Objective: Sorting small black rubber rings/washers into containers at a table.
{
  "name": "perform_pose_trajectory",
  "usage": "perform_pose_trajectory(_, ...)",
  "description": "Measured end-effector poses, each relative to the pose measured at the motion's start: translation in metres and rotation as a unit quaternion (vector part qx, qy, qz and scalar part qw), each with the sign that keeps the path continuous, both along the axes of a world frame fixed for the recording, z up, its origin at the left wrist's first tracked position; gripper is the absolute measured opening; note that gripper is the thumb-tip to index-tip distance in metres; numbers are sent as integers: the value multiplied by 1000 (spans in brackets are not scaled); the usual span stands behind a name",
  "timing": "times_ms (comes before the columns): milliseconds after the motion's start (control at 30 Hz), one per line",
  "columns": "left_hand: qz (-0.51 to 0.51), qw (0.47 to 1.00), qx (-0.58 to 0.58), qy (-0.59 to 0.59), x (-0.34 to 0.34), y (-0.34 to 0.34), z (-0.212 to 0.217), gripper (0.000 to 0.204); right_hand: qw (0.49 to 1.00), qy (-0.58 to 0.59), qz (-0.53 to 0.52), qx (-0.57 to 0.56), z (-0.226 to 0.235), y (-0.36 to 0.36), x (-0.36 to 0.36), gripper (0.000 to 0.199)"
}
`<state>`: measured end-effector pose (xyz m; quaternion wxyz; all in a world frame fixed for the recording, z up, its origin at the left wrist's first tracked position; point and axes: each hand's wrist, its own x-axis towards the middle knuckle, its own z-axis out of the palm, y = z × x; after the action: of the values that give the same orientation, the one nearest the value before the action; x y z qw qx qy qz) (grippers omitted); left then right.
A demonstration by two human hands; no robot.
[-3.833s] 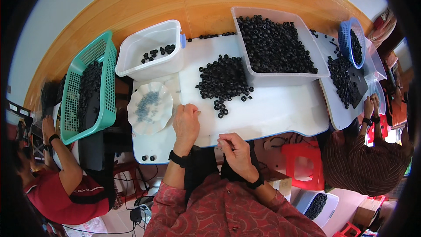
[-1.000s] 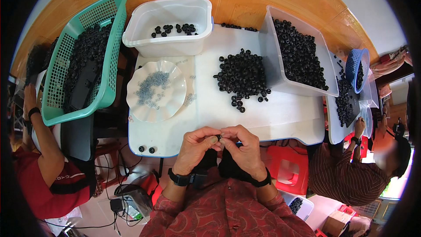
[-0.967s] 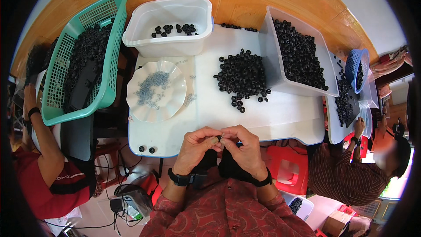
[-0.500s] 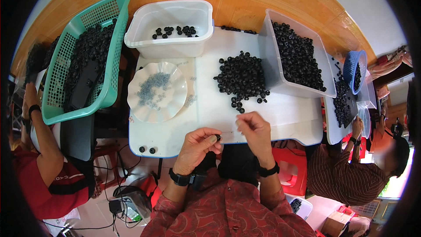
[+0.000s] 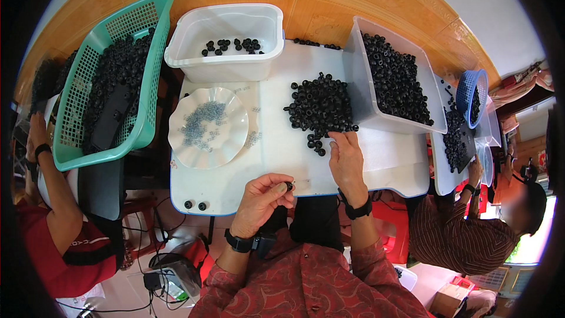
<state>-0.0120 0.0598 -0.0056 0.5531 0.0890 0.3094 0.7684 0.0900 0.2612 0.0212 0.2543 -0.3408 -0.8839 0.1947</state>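
Note:
My left hand (image 5: 262, 200) is closed in a pinch in front of the table's near edge. Between its thumb and fingers sits a small black round part (image 5: 289, 186). My right hand (image 5: 348, 164) reaches over the table to the near right edge of a heap of black round parts (image 5: 321, 103). Its thumb and forefinger are a little apart beside the heap's loose pieces, and no part shows between them. Left of the heap, a white scalloped plate (image 5: 235, 115) holds many tiny translucent bluish pieces (image 5: 203, 121).
Behind the plate stands a white tub (image 5: 220, 68) with some black parts. A clear bin (image 5: 365, 103) full of black parts borders the heap. Farther left is a green basket (image 5: 150, 123). Two black parts (image 5: 195, 205) lie at the front left corner. People (image 5: 465, 229) sit on both sides.
My right hand has moved forward from near the left hand to the edge of the heap. My left hand still pinches the black part. The view has shifted slightly.

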Motion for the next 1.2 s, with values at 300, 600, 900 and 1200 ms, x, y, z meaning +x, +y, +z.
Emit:
perform_pose_trajectory(300,-7,1000,17,-12,-2,-1,-3,21,999,-17,6,-35,-5,10,-4,13)
perform_pose_trajectory(600,-6,1000,14,-15,-3,-1,-1,22,999,-4,39,4,-6,14,-11,7)
perform_pose_trajectory(900,-6,999,24,-22,-2,-1,-5,21,1000,-5,23,-10,-6,8,-3,15)
perform_pose_trajectory(1200,8,1000,19,-20,-1,-1,-4,22,998,8,41,-39,3,-8,16,15)
